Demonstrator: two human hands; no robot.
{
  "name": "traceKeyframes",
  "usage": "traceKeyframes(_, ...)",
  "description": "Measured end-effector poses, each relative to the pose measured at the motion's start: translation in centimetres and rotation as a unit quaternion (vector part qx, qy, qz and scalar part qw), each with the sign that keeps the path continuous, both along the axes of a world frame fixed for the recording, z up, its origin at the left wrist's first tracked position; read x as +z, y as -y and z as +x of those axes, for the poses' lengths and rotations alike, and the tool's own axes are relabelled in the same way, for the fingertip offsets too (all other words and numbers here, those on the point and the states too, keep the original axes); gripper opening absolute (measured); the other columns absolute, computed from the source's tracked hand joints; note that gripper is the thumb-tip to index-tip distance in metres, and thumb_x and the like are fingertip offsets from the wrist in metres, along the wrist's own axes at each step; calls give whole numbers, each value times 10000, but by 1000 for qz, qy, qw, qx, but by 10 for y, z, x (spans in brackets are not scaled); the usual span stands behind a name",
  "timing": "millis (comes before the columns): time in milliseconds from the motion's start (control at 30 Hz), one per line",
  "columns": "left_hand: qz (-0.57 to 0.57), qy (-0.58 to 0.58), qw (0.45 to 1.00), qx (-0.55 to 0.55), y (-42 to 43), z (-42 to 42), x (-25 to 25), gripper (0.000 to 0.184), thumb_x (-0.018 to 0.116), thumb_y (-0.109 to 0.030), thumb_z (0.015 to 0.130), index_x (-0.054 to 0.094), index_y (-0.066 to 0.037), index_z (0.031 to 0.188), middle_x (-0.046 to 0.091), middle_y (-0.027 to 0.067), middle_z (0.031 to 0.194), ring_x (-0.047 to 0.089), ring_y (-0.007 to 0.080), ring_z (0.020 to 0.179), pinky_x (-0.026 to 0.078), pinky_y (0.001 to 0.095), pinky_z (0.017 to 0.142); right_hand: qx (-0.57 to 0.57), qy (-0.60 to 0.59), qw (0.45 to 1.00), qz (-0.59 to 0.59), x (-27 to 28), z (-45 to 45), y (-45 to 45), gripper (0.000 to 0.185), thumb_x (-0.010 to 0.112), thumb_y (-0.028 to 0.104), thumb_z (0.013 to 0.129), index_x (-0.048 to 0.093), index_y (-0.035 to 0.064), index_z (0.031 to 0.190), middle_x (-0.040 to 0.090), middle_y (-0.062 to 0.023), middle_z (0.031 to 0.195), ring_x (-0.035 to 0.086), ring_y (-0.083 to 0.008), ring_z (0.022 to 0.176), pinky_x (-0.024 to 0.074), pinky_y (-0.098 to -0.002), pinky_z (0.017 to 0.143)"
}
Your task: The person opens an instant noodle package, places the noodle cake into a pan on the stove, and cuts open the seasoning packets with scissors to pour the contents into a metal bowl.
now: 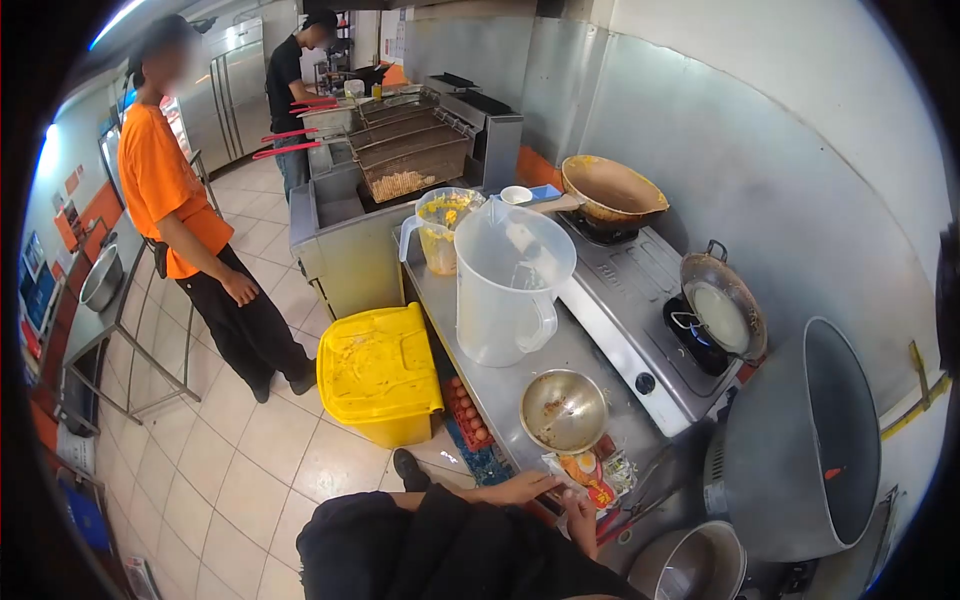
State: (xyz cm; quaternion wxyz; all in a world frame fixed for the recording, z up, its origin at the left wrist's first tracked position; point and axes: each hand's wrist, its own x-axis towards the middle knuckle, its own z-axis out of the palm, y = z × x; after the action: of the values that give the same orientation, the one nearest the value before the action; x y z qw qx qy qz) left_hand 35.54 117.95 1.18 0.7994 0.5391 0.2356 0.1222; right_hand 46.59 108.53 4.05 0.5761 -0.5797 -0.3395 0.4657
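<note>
My left hand (532, 486) reaches in from the left at the counter's near end, its fingers closed at the lower edge of a printed instant noodle packet (598, 492). Close against it, my right hand (580, 522) pinches the same edge. The packet is red and yellow with an egg picture. A smaller green and silver packet (621, 472) lies at its right. Just beyond stands a steel mixing bowl (563, 412) with brown residue inside. Beneath my right hand, red-handled tongs (622, 527) are partly visible.
A large clear pitcher (505, 300) and a yellow-smeared jug (437, 235) stand farther back. Right of them, a gas stove (640, 300) carries two pans, with a blue flame under the nearer pan (722, 305). A yellow bin (375, 370) stands left; two people are beyond.
</note>
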Motion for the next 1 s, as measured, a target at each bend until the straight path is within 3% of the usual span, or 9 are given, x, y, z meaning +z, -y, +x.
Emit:
traceKeyframes(67,115,-36,993,-16,-4,1,-8,449,361,-378,835,522,33,917,552,42,801,479,95,729,396,232,677,5,31,999,-6,-11,5,3,288,461,255,806,542,-19,772,525,-9,675,433,-58,595,353,-208,543)
traceKeyframes(267,32,5,999,4,3,-6,5,443,360,-382,834,536,23,871,554,43,781,481,94,712,391,216,648,26,68,997,-34,-34,12,6,303,456,267,806,540,-22,774,524,-13,675,436,-63,602,358,-215,550)
traceKeyframes(400,85,-27,996,12,4,-13,11,449,352,-385,836,540,21,866,551,40,777,478,89,723,390,214,646,-9,30,999,-11,-31,-2,3,310,459,274,800,524,-12,698,484,3,611,403,-65,564,334,-219,514)
traceKeyframes(533,13,-23,1000,14,8,-15,-11,417,354,-356,843,485,11,993,540,39,845,480,103,785,384,240,715,12,84,996,-1,-42,2,6,320,456,279,800,517,-13,684,481,4,609,399,-66,568,328,-227,514)
traceKeyframes(600,-53,0,998,30,11,-13,-15,421,348,-359,845,473,5,1015,538,37,836,478,102,786,382,236,718,-7,43,999,-26,-35,-4,7,264,427,240,820,518,1,885,530,-32,776,470,-95,705,375,-222,643)
traceKeyframes(700,50,80,992,86,11,-16,-13,353,377,-331,841,496,-15,944,535,18,805,472,76,757,381,212,672,-91,-17,995,33,-15,-19,4,323,438,296,812,521,-3,722,496,-11,648,408,-73,592,323,-225,531)
traceKeyframes(800,106,29,993,45,5,-20,-16,244,430,-275,829,497,-41,819,523,-12,748,458,42,697,364,184,598,-175,-2,985,-2,-50,-8,7,318,433,292,815,524,-2,735,485,-14,639,400,-81,591,325,-223,544)
traceKeyframes(867,57,130,985,96,6,-18,-15,186,479,-218,810,464,-52,728,504,-33,680,437,20,630,336,172,538,-179,-75,981,-2,-50,-8,9,327,432,298,815,526,-11,767,483,-13,650,401,-89,594,329,-226,556)
traceKeyframes(1000,157,78,982,71,-7,-25,-12,161,508,-184,793,474,-40,728,503,-29,656,432,31,591,346,188,521,-186,-20,981,51,-35,-12,3,228,475,210,797,529,-10,824,488,-13,701,420,-95,620,338,-214,573)
